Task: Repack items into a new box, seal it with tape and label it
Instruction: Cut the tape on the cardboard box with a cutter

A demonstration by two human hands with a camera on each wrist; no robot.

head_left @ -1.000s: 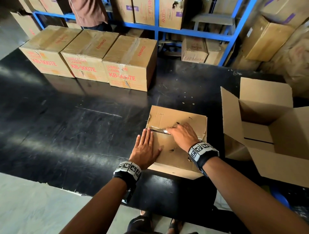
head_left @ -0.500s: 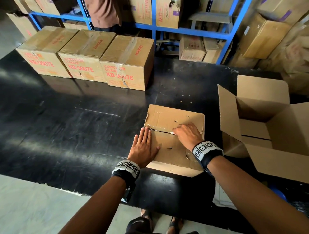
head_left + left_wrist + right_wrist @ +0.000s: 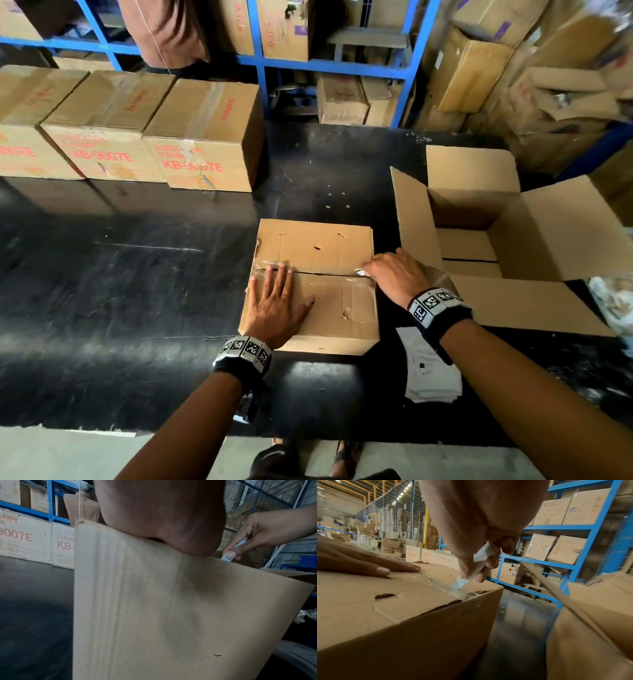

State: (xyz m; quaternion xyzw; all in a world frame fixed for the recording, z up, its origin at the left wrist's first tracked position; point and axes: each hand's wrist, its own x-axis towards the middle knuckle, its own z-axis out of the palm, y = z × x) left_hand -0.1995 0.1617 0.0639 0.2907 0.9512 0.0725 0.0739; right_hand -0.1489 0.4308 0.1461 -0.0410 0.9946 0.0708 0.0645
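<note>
right hand (image 3: 394, 274) slid cutter (image 3: 467, 574) along taped box (image 3: 329, 246) seam to right edge, gripping it; left hand (image 3: 275, 305) flat on top

At frame centre, the left hand (image 3: 274, 306) lies flat on the closed box (image 3: 313, 246), while the right hand (image 3: 394, 275) curls at the taped seam's right end. An open box (image 3: 561, 222) stands at right on the black table (image 3: 137, 274).

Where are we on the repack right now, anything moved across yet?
Done: the new box stands open with its flaps up and looks empty. In hand: the left hand presses flat on the old box while the right hand draws a small cutter through the seam tape at the box's right edge. Left: opening flaps, moving items, taping, labelling.
</note>
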